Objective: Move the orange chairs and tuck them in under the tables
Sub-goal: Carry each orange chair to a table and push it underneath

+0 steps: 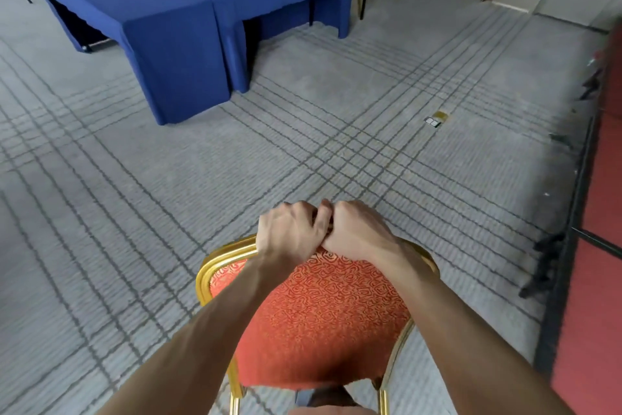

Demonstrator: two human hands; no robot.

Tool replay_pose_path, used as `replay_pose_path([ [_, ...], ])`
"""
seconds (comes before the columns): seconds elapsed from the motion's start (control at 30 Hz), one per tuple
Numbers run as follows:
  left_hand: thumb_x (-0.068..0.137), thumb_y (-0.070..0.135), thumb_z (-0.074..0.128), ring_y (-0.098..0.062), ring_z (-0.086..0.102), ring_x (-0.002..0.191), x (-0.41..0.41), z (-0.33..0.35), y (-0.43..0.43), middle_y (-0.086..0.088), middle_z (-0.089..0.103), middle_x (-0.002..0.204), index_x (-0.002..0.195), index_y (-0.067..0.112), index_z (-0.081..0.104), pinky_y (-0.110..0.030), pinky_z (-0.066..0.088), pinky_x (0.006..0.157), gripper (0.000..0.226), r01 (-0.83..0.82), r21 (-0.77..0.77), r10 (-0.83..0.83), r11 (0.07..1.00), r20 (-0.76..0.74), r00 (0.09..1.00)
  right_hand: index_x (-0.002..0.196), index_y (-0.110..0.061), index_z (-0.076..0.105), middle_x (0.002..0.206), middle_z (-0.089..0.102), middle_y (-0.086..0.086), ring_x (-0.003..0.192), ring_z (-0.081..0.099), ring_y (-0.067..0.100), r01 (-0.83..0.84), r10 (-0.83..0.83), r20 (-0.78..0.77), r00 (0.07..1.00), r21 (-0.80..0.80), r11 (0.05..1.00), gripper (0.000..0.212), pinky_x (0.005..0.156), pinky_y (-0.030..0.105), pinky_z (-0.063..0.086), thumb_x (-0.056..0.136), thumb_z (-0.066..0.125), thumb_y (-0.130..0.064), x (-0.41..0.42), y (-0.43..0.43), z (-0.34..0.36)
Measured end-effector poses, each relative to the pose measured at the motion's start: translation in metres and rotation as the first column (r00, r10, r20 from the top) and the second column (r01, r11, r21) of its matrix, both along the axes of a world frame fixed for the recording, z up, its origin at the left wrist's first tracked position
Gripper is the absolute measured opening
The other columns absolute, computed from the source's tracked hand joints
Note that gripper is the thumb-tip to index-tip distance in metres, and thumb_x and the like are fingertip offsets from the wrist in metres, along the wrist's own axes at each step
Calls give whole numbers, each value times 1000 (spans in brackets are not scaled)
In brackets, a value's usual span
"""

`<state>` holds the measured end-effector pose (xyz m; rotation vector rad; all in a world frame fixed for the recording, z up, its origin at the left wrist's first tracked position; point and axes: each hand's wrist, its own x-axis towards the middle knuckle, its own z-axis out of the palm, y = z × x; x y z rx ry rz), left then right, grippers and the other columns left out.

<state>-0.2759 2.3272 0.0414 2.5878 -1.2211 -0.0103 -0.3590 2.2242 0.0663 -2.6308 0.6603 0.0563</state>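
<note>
An orange chair (pixel 323 310) with patterned fabric and a gold metal frame fills the bottom centre of the head view, its backrest toward me. My left hand (pixel 289 233) and my right hand (pixel 356 229) both grip the top rail of the backrest, side by side and touching. Two tables draped in blue cloth (pixel 188 11) stand in an L shape at the upper left, well beyond the chair. The chair's seat and front legs are hidden by the backrest and my arms.
Grey carpet with dark crossing lines (pixel 336 132) spreads between the chair and the tables. A small gold and dark floor plate (pixel 437 119) lies at right. A red panel with a black frame (pixel 592 212) runs along the right edge. Bare tables stand at the back.
</note>
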Motion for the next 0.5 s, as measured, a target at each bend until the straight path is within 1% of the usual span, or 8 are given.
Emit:
replay_pose_path([
  [0.1,104,43,25,-32,65,94,44,2,-48,-4,70,101,115,23,61,-33,30,60,43,6,89,-11,996,56,998,85,-21,60,75,63,-4,74,62,19,13,-13,6,1000,32,999,31,63,28,42,80,56,-51,40,-41,2],
  [0.17,103,42,23,-32,64,93,68,1,-76,-4,69,100,110,19,62,-34,29,60,46,-15,141,12,990,21,1000,86,-21,64,77,64,-4,73,63,17,19,-19,2,1000,39,999,32,62,28,42,80,58,-52,62,-66,3],
  [0.2,103,42,23,-33,64,93,78,1,-89,-4,69,98,104,18,63,-35,33,61,47,-30,136,34,990,-32,999,87,-21,64,77,64,-4,73,62,16,6,-5,-4,1000,46,999,32,62,28,43,80,59,-52,71,-78,3],
  [0.23,103,42,23,-34,64,93,87,4,-103,-6,70,97,96,20,63,-36,40,64,46,-44,123,55,991,-84,995,87,-21,63,76,64,-5,72,63,16,-6,7,-9,1000,51,999,32,61,29,45,82,59,-52,79,-91,3],
  [0.3,106,40,25,-36,63,93,99,12,-130,-10,70,97,93,21,60,-43,51,77,41,-26,104,40,994,-132,990,88,-21,62,74,64,-4,70,64,15,-21,21,-7,1000,54,998,31,63,31,50,84,58,-51,92,-117,5],
  [0.4,107,43,26,-36,63,95,117,26,-168,-11,70,97,98,19,66,-43,51,81,48,7,65,2,998,-139,990,85,-19,65,69,63,-4,65,61,11,-14,15,-4,1000,24,1000,30,61,30,49,87,57,-48,109,-156,9],
  [0.47,107,44,26,-35,64,94,131,30,-189,-10,70,95,99,18,68,-44,51,80,50,44,18,-41,999,-136,990,80,-17,65,67,62,-4,64,60,14,-23,23,-10,1000,-6,1000,31,61,30,46,89,57,-45,120,-178,14],
  [0.5,106,44,26,-35,64,92,139,33,-202,-9,71,92,94,19,68,-44,51,78,50,67,-9,-68,998,-117,991,79,-16,65,69,64,-2,66,61,17,-33,33,-15,999,-32,999,31,62,30,45,89,57,-44,128,-191,17],
])
